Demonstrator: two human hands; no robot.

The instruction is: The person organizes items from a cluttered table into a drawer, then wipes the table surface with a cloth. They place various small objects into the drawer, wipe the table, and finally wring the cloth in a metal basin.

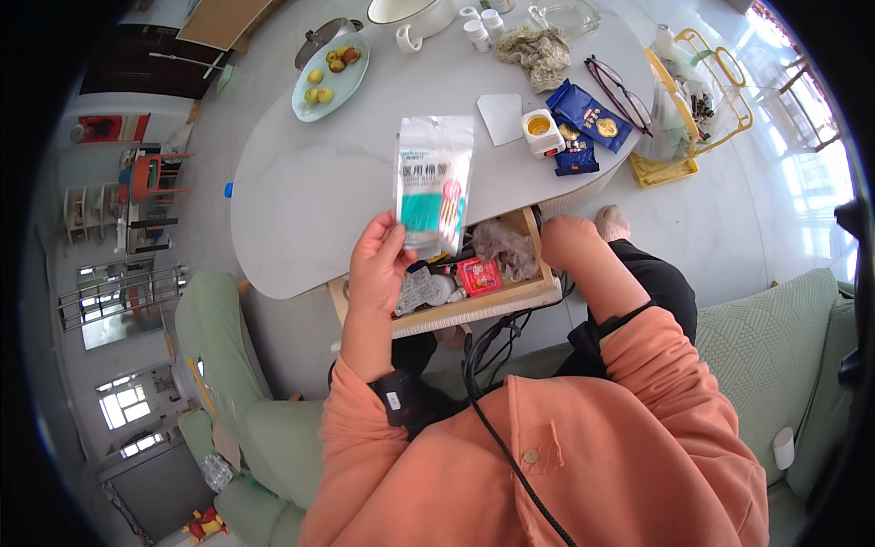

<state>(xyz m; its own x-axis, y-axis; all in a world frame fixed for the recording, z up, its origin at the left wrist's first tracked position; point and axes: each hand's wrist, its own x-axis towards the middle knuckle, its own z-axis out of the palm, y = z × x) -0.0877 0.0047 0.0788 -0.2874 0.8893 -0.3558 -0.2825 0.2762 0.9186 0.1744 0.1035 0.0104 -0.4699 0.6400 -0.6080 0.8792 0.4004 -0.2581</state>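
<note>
My left hand (pixel 381 263) pinches a white and teal packet of cotton swabs (pixel 433 184) by its lower left edge and holds it upright. Behind it, a pulled-out wooden drawer (pixel 472 310) juts from the table. In the drawer lie a crumpled clear plastic bag (pixel 504 247), a small red packet (pixel 478 275), a clear blister-like sheet (pixel 414 290) and a white round item (pixel 441 290). My right hand (pixel 566 241) is at the drawer's right side, with its fingers turned away and hidden; whether it grips the drawer does not show.
On the table (pixel 294 184) are a plate of fruit (pixel 331 75), white bottles (pixel 477 34), a knitted cloth (pixel 535 55), a small white device (pixel 543 134), blue sachets (pixel 591 117) and eyeglasses (pixel 620 89). A yellow-framed bin (pixel 677 109) stands to the right. Black cables (pixel 473 362) hang before me.
</note>
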